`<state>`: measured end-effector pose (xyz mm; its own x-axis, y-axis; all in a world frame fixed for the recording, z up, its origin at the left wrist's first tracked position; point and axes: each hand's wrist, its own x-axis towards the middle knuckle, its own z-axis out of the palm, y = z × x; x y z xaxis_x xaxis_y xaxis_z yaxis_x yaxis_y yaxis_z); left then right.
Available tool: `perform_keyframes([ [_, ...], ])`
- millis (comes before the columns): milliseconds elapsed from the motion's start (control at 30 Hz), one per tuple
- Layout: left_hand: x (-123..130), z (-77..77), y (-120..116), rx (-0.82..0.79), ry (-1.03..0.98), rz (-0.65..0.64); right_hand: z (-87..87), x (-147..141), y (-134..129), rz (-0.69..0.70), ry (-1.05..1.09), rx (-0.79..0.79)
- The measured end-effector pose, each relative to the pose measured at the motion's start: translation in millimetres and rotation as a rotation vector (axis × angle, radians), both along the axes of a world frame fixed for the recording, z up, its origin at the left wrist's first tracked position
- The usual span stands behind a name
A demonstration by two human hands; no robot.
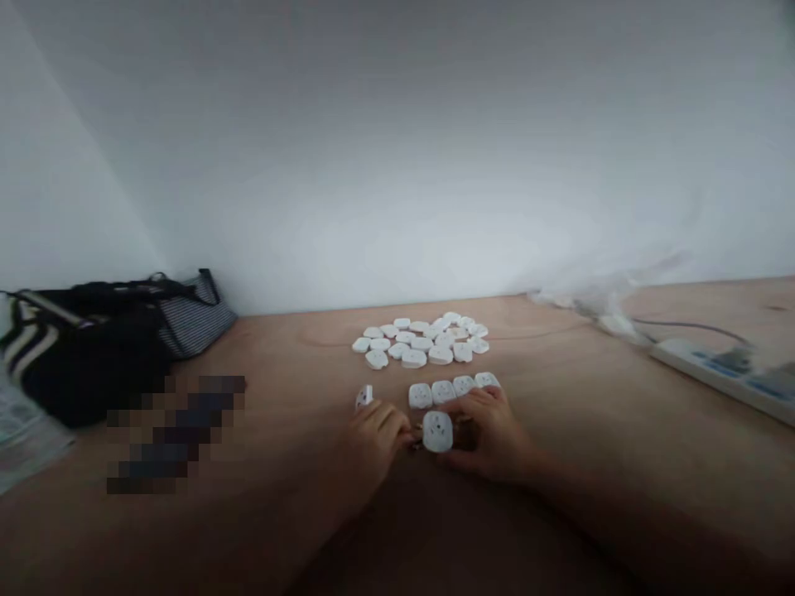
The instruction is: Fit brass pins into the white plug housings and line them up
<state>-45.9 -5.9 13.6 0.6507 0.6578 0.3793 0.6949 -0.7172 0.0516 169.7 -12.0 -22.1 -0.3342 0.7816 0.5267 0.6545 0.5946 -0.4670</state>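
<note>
A white plug adapter [438,431] with socket holes in its face is between my two hands, its face towards me. My right hand [497,434] curls round its right side, thumb below and fingers above. My left hand [378,432] is closed, its fingertips pinched by the adapter's left side, where small metallic bits show; what they hold is too blurred to make out. Another white adapter [364,397] stands on edge at the left knuckles; whether the hand touches it I cannot tell. Just behind my right hand lies a row of several white adapters [443,392], socket faces up.
Farther back on the wooden table [298,430] is a loose cluster of white adapters [422,343]. A black bag [93,348] and a pixelated dark object [180,434] lie at left. At right are a power strip [724,377] with a cable and clear plastic wrapping [596,298] by the wall.
</note>
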Motion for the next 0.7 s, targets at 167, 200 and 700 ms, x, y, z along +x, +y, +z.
perform_keyframes([
  [167,5.1,-6.0,1.0,0.101,0.110,-0.029,6.0,-2.4,-4.1,0.036,-0.019,0.006],
  [200,5.8,-7.0,1.2,0.122,0.132,-0.030,6.9,-2.9,-5.1,0.033,-0.023,0.008],
  [700,14.9,-4.1,-5.3,0.173,0.141,-0.004,9.9,-8.8,-10.3,-0.032,-0.059,0.123],
])
